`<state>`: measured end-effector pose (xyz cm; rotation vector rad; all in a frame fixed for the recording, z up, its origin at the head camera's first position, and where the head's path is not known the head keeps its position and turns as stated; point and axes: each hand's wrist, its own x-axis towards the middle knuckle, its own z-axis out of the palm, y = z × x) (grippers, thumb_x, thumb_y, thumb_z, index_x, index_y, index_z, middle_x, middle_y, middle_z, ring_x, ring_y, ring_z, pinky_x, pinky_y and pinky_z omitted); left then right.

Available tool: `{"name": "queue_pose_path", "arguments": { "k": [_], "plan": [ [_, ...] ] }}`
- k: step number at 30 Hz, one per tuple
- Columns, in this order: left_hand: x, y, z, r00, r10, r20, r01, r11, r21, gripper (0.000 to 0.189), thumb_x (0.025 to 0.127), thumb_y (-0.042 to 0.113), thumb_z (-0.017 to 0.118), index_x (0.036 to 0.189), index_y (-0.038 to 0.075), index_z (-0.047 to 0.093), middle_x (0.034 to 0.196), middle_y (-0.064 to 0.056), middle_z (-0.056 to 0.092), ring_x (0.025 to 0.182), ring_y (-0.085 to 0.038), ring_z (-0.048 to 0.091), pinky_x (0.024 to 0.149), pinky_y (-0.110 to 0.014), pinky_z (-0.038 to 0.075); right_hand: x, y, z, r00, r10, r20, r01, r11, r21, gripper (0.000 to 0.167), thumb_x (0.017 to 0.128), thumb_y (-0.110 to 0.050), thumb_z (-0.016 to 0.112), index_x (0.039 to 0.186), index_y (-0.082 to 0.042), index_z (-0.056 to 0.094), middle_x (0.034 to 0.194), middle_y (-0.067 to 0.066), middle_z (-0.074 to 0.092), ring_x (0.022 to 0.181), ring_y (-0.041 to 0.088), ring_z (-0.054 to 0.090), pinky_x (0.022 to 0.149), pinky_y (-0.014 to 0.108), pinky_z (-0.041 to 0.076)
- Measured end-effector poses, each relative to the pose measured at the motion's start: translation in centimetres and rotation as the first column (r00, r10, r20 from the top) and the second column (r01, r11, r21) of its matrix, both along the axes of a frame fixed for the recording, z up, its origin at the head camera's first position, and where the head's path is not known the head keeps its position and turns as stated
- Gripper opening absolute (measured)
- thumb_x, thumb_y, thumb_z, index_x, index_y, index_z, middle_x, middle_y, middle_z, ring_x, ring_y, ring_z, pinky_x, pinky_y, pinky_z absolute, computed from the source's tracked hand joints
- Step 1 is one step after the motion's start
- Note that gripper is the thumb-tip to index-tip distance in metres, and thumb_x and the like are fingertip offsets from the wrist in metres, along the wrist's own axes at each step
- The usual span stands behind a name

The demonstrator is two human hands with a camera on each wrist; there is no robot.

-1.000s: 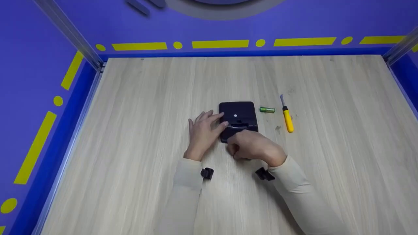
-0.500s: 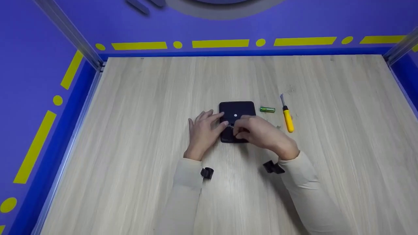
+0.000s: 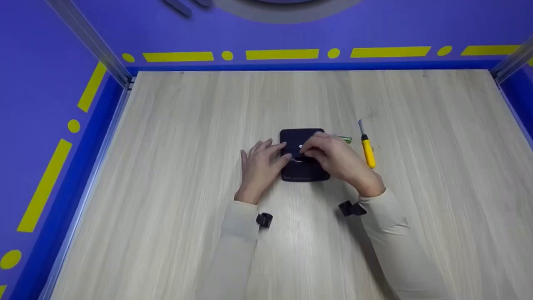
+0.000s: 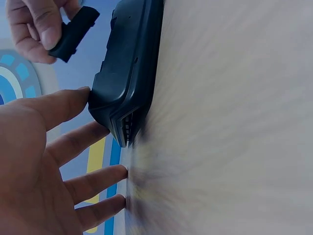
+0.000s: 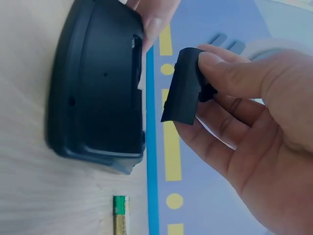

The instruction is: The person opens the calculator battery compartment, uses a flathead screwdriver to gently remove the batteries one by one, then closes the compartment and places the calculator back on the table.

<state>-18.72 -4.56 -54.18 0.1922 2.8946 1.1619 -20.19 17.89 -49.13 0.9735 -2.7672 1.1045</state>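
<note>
A black device (image 3: 306, 173) that looks like a desk calculator lies back side up on the table, with a slot-like battery compartment (image 3: 300, 160) across its middle. My left hand (image 3: 260, 171) rests at its left side, fingers spread and fairly straight. The thumb and index finger touch its edge. Above the device, my right hand (image 3: 339, 160) pinches a small black battery cover (image 5: 181, 93) between thumb and fingers. In the left wrist view the cover (image 4: 73, 34) is tilted and apart from the device. Whether a battery sits inside the compartment is hard to tell.
A green battery (image 3: 345, 139) lies right of the device, partly hidden by my right hand. Farther right is a screwdriver (image 3: 368, 152) with a yellow handle. Blue walls with yellow marks stand behind and beside the wooden table (image 3: 187, 166).
My right hand has moved from the device's near edge up over the compartment and then farther off, raising the cover above it. My left hand has stayed in place.
</note>
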Motion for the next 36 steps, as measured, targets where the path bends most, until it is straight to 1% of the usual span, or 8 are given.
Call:
{"name": "queue_pose_path", "arguments": {
  "k": [3, 7, 11, 16, 22, 28, 32, 36],
  "plan": [
    [-0.1, 0.0, 0.0, 1.000, -0.002, -0.006, 0.002, 1.000, -0.001, 0.047, 0.102, 0.047, 0.069, 0.142, 0.022, 0.071, 0.155, -0.013, 0.056, 0.151, -0.038, 0.040, 0.122, -0.075, 0.009, -0.2, 0.1, -0.2, 1.000, -0.003, -0.012, 0.002, 1.000, -0.017, 0.012, 0.100, 0.002, 0.070, 0.106, -0.005, 0.078, 0.103, 0.004, 0.074, 0.098, 0.022, 0.070, 0.092, 0.042, 0.058],
    [-0.1, 0.0, 0.0, 1.000, -0.007, 0.001, 0.007, 1.000, -0.006, 0.047, 0.102, 0.047, 0.069, 0.142, 0.022, 0.071, 0.156, -0.014, 0.055, 0.151, -0.038, 0.040, 0.122, -0.075, 0.009, -0.4, 0.0, -0.7, 1.000, 0.016, -0.001, -0.016, 0.999, -0.030, 0.013, 0.101, 0.001, 0.070, 0.107, -0.005, 0.078, 0.104, 0.004, 0.075, 0.099, 0.021, 0.070, 0.092, 0.041, 0.058],
    [-0.1, 0.0, 0.1, 1.000, -0.009, 0.009, 0.009, 1.000, -0.006, 0.048, 0.102, 0.048, 0.068, 0.143, 0.023, 0.070, 0.156, -0.014, 0.055, 0.152, -0.038, 0.039, 0.122, -0.074, 0.008, -0.4, -0.4, -1.1, 0.999, 0.036, 0.021, -0.035, 0.999, -0.026, 0.011, 0.100, 0.001, 0.071, 0.106, -0.005, 0.078, 0.103, 0.005, 0.075, 0.101, 0.022, 0.071, 0.093, 0.042, 0.058],
    [-0.1, 0.0, 0.1, 1.000, -0.004, 0.012, 0.004, 1.000, 0.000, 0.048, 0.102, 0.048, 0.068, 0.143, 0.023, 0.070, 0.157, -0.013, 0.054, 0.152, -0.037, 0.039, 0.122, -0.074, 0.007, -0.5, -0.8, -1.6, 0.999, 0.033, 0.023, -0.033, 0.999, -0.007, 0.009, 0.099, -0.001, 0.073, 0.106, -0.005, 0.078, 0.104, 0.006, 0.076, 0.103, 0.025, 0.072, 0.094, 0.045, 0.058],
    [0.1, 0.1, 0.2, 1.000, -0.004, 0.013, 0.004, 1.000, -0.002, 0.047, 0.103, 0.048, 0.067, 0.144, 0.024, 0.070, 0.157, -0.013, 0.054, 0.152, -0.037, 0.038, 0.122, -0.073, 0.007, -0.5, -0.9, -1.9, 0.999, 0.021, 0.036, -0.021, 1.000, 0.005, 0.010, 0.099, -0.004, 0.074, 0.108, -0.007, 0.079, 0.104, 0.004, 0.077, 0.100, 0.022, 0.069, 0.090, 0.040, 0.057],
    [0.1, 0.1, 0.1, 1.000, -0.005, 0.018, 0.005, 1.000, -0.001, 0.048, 0.103, 0.048, 0.067, 0.144, 0.024, 0.069, 0.157, -0.012, 0.054, 0.153, -0.037, 0.038, 0.123, -0.073, 0.007, -0.4, -0.9, -2.0, 0.999, 0.031, -0.025, -0.031, 1.000, 0.007, 0.010, 0.098, -0.001, 0.075, 0.106, -0.006, 0.079, 0.103, 0.003, 0.077, 0.098, 0.022, 0.069, 0.090, 0.041, 0.056],
    [0.0, 0.1, 0.1, 1.000, -0.005, 0.002, 0.005, 1.000, -0.008, 0.047, 0.103, 0.047, 0.067, 0.143, 0.023, 0.070, 0.156, -0.013, 0.055, 0.152, -0.038, 0.039, 0.122, -0.074, 0.009, -0.5, -1.0, -2.2, 0.997, 0.039, -0.072, -0.039, 0.999, 0.011, 0.012, 0.097, 0.001, 0.075, 0.105, -0.006, 0.080, 0.101, 0.002, 0.077, 0.096, 0.022, 0.069, 0.088, 0.040, 0.056],
    [0.0, 0.1, 0.0, 1.000, -0.002, 0.004, 0.002, 1.000, -0.012, 0.046, 0.103, 0.046, 0.068, 0.143, 0.023, 0.070, 0.156, -0.013, 0.055, 0.152, -0.037, 0.039, 0.122, -0.074, 0.008, -0.6, -1.1, -2.7, 0.996, 0.036, -0.084, -0.037, 0.999, -0.010, 0.012, 0.097, 0.001, 0.075, 0.104, -0.006, 0.080, 0.101, 0.002, 0.078, 0.096, 0.022, 0.069, 0.088, 0.039, 0.056]
  ]
}}
